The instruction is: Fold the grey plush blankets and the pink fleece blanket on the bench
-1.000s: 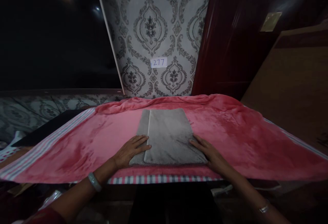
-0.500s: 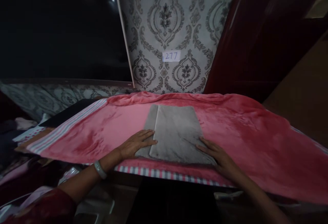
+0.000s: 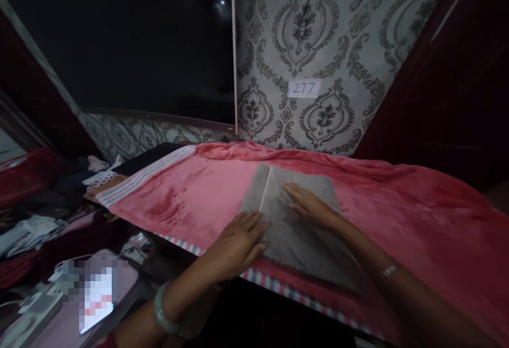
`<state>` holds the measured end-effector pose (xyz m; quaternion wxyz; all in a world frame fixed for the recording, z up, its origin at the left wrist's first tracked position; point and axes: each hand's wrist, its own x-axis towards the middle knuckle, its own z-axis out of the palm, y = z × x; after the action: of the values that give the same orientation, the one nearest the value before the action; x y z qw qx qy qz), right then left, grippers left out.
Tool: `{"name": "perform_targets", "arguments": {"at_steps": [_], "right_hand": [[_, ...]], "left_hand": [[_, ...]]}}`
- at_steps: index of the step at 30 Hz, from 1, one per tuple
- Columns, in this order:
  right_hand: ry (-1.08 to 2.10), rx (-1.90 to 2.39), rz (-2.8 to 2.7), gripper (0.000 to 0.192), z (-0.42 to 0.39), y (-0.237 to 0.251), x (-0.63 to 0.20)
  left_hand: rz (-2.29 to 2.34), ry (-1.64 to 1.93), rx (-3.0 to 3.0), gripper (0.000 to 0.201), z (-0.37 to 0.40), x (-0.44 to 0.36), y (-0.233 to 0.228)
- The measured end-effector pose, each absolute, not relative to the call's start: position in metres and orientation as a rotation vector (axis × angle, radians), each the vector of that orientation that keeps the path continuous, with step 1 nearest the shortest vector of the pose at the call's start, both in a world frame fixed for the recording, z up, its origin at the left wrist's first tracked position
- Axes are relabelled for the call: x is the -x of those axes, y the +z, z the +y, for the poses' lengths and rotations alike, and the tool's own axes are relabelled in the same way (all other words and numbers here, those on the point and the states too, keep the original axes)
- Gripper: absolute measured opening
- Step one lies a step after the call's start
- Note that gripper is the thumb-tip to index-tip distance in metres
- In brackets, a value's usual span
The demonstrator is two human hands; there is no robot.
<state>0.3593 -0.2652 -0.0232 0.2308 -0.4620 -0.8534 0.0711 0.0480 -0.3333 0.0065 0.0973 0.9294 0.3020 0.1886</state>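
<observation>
Hands (image 3: pixel 238 242) (image 3: pixel 308 206) flat, fingers spread, on folded grey towel (image 3: pixel 302 231); wall label (image 3: pixel 304 88) "277".

Counted in the head view: two hands, left hand (image 3: pixel 238 242) and right hand (image 3: pixel 308 206), both laid flat; one folded grey cloth (image 3: pixel 302 231); one pink blanket (image 3: pixel 397 215); one paper label (image 3: pixel 304 88) marked 277; two wrist bangles, one per arm.
</observation>
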Motion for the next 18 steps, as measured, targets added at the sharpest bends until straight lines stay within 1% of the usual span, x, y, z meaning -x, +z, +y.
{"name": "perform_targets", "arguments": {"at_steps": [4, 6, 8, 12, 18], "right_hand": [[0.156, 1.354, -2.486, 0.062, -0.196, -0.012, -0.315], [0.168, 1.434, -2.523, 0.061, -0.177, -0.014, -0.298], [0.195, 1.501, -2.567, 0.059, -0.170, -0.020, -0.285], [0.203, 1.532, -2.593, 0.057, -0.169, -0.039, -0.276], [0.210, 1.487, -2.592, 0.058, -0.165, -0.045, -0.281]], "left_hand": [[1.102, 0.530, -2.740, 0.068, -0.323, -0.069, -0.009], [1.189, 0.484, -2.713, 0.072, -0.321, -0.072, -0.020], [1.248, 0.461, -2.679, 0.072, -0.323, -0.072, -0.032], [1.294, 0.540, -2.682, 0.070, -0.329, -0.071, -0.053], [1.307, 0.612, -2.697, 0.068, -0.332, -0.071, -0.061]]}}
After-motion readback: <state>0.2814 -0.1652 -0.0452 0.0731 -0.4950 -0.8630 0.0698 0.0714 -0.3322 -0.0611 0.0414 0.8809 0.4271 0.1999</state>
